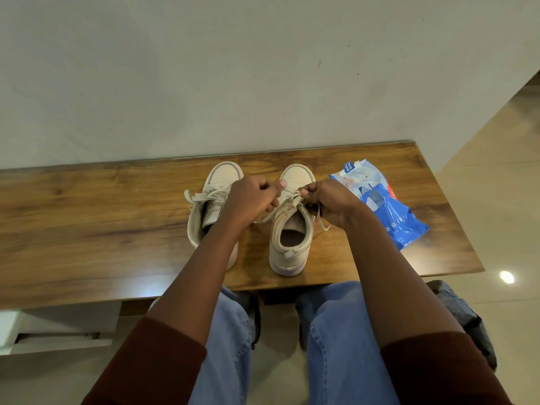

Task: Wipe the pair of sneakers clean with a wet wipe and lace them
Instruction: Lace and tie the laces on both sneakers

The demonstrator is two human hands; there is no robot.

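Two off-white sneakers stand side by side on the wooden table [87, 217], toes toward the wall. The right sneaker [289, 247] has its lace [292, 198] drawn across the upper eyelets. My left hand [251, 200] pinches one lace end over the gap between the shoes. My right hand [327, 201] pinches the other end at the shoe's right side, with a loose tail hanging below it. The left sneaker [217, 182] lies partly under my left forearm, its laces loose and spilling to the left.
A blue and white wet wipe pack [382, 206] lies on the table right of the sneakers. A plain wall rises right behind the table. My knees in blue jeans [333, 331] sit below the near edge. A dark bag [464, 317] is on the floor at the right.
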